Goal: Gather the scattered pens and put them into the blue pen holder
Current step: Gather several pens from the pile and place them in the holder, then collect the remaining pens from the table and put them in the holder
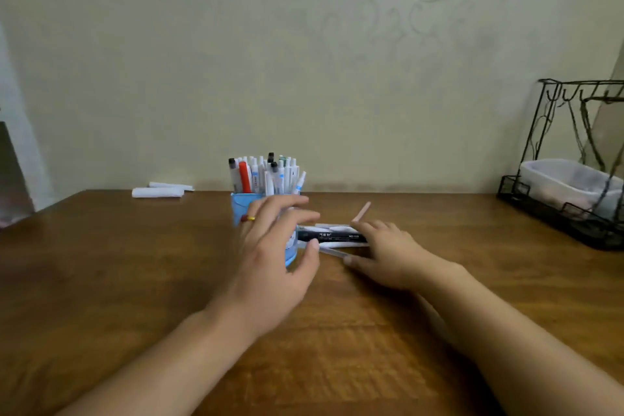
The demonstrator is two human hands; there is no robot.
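Observation:
The blue pen holder stands at the middle back of the wooden table, packed with several white, red and black-capped pens. My left hand is in front of it with fingers spread, hiding most of the holder; its thumb reaches the end of a black marker. The marker lies just right of the holder in a small bunch with white pens and a clear pen. My right hand is curled over the right end of this bunch. A pink pen sticks up from its fingers.
Two white rolled items lie at the back left against the wall. A black wire rack holding a white plastic tub stands at the far right. A dark object leans at the left edge.

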